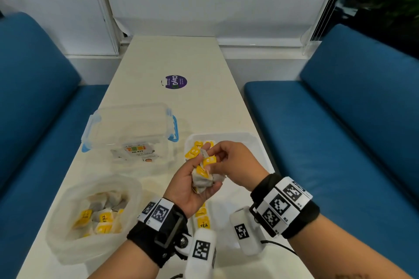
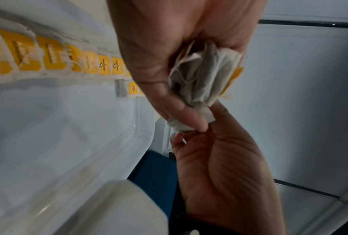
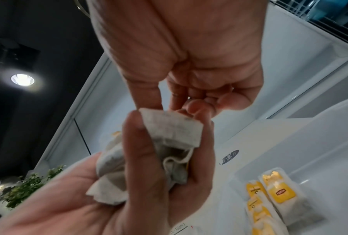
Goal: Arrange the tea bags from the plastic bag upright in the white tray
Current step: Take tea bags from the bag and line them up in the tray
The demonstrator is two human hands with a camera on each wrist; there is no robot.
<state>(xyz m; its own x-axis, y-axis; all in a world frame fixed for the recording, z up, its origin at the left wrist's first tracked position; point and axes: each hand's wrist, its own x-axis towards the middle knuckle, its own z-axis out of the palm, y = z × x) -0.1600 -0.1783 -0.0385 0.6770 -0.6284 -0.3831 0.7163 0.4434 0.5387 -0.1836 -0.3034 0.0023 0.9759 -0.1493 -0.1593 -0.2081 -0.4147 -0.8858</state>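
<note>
Our left hand [image 1: 192, 184] clutched a tea bag bunch [image 1: 205, 179] above the white tray [image 1: 254, 140], right hand [image 1: 235, 163] fingers pinching one bag's edge.

Yellow-tagged tea bags [image 1: 202, 173]; white tray [image 1: 254, 140]; blue-clipped clear box [image 1: 129, 127]; blue seats [image 1: 340, 133]

The left hand [image 2: 169, 55] grips bunched tea bags [image 2: 205, 76] beside the white tray's [image 2: 68, 143] yellow-tagged row [image 2: 54, 55].

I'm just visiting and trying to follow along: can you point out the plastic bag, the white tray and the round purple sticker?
plastic bag [image 1: 68, 249], head view, on its crumpled near rim.
white tray [image 1: 254, 138], head view, on its far right rim.
purple sticker [image 1: 176, 82], head view, on the middle of the disc.
</note>
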